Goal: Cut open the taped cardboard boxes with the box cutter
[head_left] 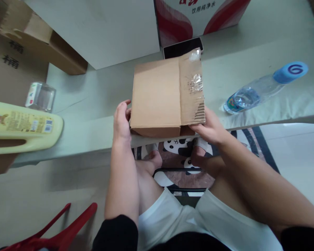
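A small brown cardboard box [157,94] sits at the front edge of the cloth-covered table, between my two hands. Its right flap sticks outward, with torn, shiny tape and exposed corrugation. My left hand [122,120] presses against the box's left side, fingers curled around the edge with the tips partly hidden. On the other side, my right hand [209,129] grips the box below the flap, its fingers mostly covered by the cardboard. Behind the box lies a dark, flat phone-like object [183,47], partly hidden by the flap.
A water bottle [261,89] with a blue cap stands to the right. On the left are a yellow jug [42,129], a small clear container [43,97] and an open carton [65,57]. A white box [115,31] and a red-and-white carton [199,19] stand behind.
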The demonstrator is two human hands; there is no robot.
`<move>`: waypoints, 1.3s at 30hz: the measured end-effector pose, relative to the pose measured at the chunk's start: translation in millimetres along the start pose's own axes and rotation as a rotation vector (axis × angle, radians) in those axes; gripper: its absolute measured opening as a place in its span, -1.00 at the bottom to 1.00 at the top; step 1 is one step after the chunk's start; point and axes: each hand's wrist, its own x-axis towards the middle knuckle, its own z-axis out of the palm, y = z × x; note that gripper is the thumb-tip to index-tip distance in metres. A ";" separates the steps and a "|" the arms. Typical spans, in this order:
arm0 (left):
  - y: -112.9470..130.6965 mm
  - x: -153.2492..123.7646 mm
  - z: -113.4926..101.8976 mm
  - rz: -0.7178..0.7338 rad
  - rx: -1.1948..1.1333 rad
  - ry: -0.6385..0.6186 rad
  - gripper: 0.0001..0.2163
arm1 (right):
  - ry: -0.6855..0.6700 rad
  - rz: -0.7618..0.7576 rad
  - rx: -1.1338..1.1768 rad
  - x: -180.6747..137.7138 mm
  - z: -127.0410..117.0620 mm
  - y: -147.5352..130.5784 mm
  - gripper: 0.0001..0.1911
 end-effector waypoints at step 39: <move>-0.5 16.6 -26.7 0.219 -0.015 0.017 -0.63 | 0.534 0.321 0.439 3.2 8.2 -1.2 -0.69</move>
